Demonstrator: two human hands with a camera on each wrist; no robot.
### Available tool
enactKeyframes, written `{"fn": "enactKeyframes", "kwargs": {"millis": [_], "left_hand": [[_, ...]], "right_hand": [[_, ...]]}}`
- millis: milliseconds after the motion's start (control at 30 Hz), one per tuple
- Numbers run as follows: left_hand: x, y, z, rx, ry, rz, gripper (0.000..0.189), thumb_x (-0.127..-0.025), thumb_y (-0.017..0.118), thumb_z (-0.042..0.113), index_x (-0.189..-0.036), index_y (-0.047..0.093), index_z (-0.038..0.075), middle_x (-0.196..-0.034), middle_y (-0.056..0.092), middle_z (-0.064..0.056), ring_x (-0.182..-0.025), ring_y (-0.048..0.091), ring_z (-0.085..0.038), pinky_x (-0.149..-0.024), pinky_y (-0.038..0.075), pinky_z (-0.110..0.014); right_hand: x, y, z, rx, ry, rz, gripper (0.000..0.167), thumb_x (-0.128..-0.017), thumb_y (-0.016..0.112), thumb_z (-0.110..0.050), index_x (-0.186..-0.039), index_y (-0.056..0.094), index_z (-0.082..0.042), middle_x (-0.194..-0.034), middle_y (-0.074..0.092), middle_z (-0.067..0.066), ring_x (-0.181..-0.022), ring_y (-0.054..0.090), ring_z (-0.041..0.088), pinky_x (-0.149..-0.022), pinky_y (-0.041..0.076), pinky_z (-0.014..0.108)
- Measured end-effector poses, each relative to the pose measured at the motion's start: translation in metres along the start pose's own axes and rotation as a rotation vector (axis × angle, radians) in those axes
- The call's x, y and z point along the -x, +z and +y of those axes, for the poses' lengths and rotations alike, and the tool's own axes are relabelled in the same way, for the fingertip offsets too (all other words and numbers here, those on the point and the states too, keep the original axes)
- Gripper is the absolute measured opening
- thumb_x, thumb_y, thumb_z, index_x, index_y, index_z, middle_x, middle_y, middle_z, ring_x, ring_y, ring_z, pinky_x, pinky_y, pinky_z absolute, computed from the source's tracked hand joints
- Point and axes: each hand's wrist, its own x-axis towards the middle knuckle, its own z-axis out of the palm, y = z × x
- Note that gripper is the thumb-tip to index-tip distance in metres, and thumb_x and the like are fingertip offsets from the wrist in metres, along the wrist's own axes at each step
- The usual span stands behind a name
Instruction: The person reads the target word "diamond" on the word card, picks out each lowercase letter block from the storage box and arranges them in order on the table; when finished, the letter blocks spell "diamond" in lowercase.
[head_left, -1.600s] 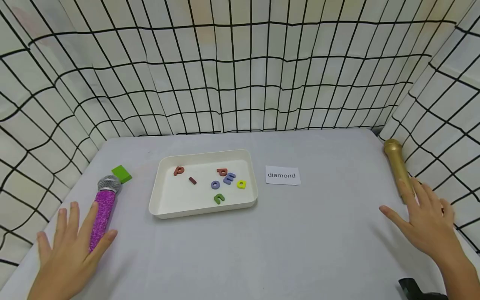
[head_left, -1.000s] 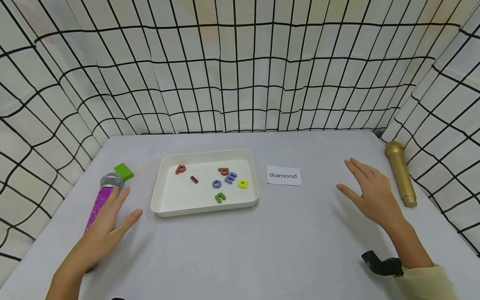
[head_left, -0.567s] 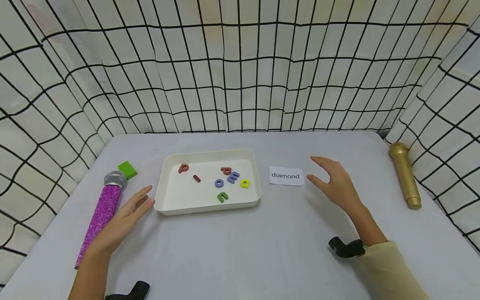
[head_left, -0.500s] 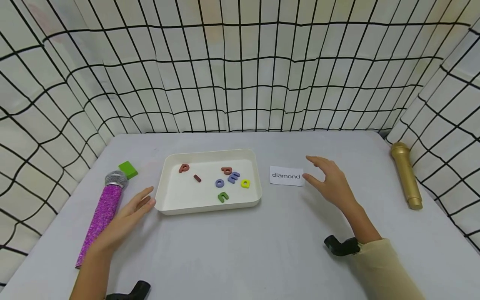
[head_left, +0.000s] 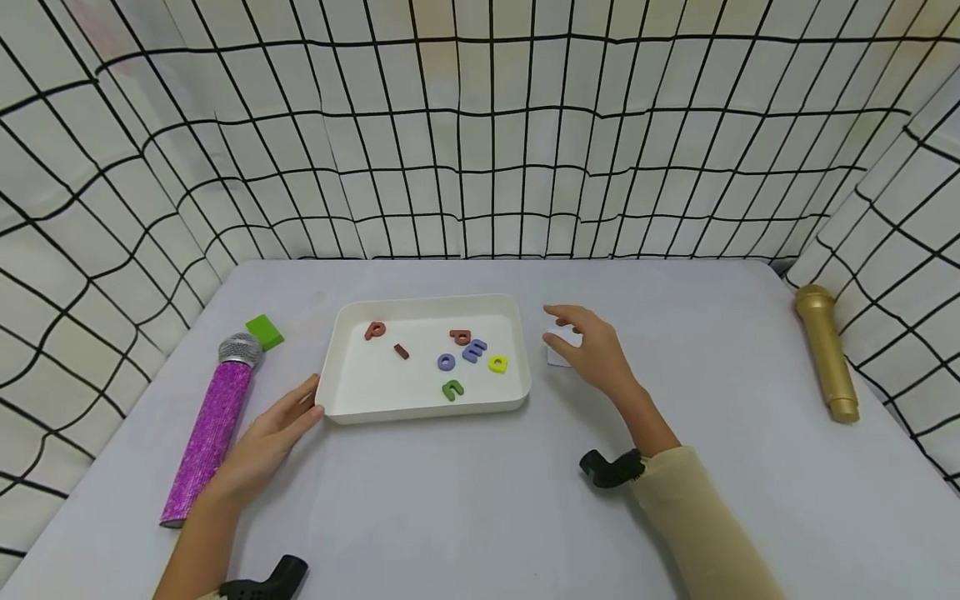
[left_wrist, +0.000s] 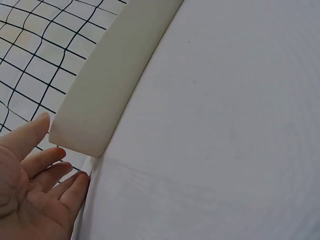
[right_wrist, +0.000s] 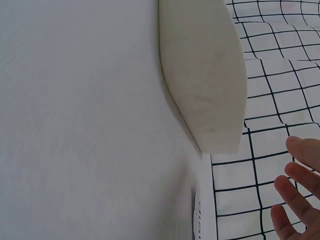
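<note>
Now | grey table (head_left: 480, 500) | grid-cloth walls (head_left: 480, 150) | white tray (head_left: 420, 408) centre | both hands' fingers relaxed, empty

walls: white cloth, black grid (head_left: 480, 150) — three sides | table: pale grey (head_left: 480, 500) — even light

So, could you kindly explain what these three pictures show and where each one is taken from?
No machine here: a person works with two bare hands. The wide picture comes from a head-worn camera; the two close-ups come from cameras on each wrist. On the grey table stands a white tray of small coloured letters. The left hand touches the tray's near left corner; the right hand hovers open over a white card. Nothing is held. A purple microphone, a green block and a gold microphone lie aside.
</note>
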Motion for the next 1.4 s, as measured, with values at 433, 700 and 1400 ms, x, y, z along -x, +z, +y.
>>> {"fn": "enactKeyframes", "kwargs": {"millis": [433,700,1400], "left_hand": [[-0.004,0.015,0.002,0.032,0.088,0.018,0.062,-0.101,0.048,0.025,-0.152,0.016,0.007,-0.156,0.007,-0.014,-0.14,0.008,-0.037,-0.097,0.028,-0.007],[-0.008,0.015,0.0,0.002,0.105,0.042,0.054,-0.1,0.049,0.024,-0.145,0.031,0.001,-0.154,0.012,-0.019,-0.139,0.011,-0.04,-0.095,0.028,-0.004],[0.003,0.013,-0.003,-0.003,0.08,0.062,0.052,-0.1,0.051,0.025,-0.142,0.035,0.0,-0.153,0.017,-0.02,-0.139,0.014,-0.039,-0.093,0.029,-0.003]], "right_hand": [[-0.024,0.043,-0.025,-0.093,0.0,-0.044,0.04,-0.087,0.069,-0.008,-0.126,0.06,-0.003,-0.121,0.061,0.012,-0.102,0.06,0.023,-0.084,0.052,0.035],[-0.042,0.061,-0.035,-0.081,0.022,-0.145,0.039,-0.089,0.068,-0.008,-0.127,0.059,-0.004,-0.123,0.059,0.011,-0.103,0.059,0.023,-0.084,0.052,0.033],[-0.059,0.092,-0.047,0.302,0.111,-0.392,0.036,-0.092,0.064,-0.025,-0.126,0.062,-0.015,-0.13,0.057,0.003,-0.121,0.049,0.023,-0.093,0.047,0.039]]}}
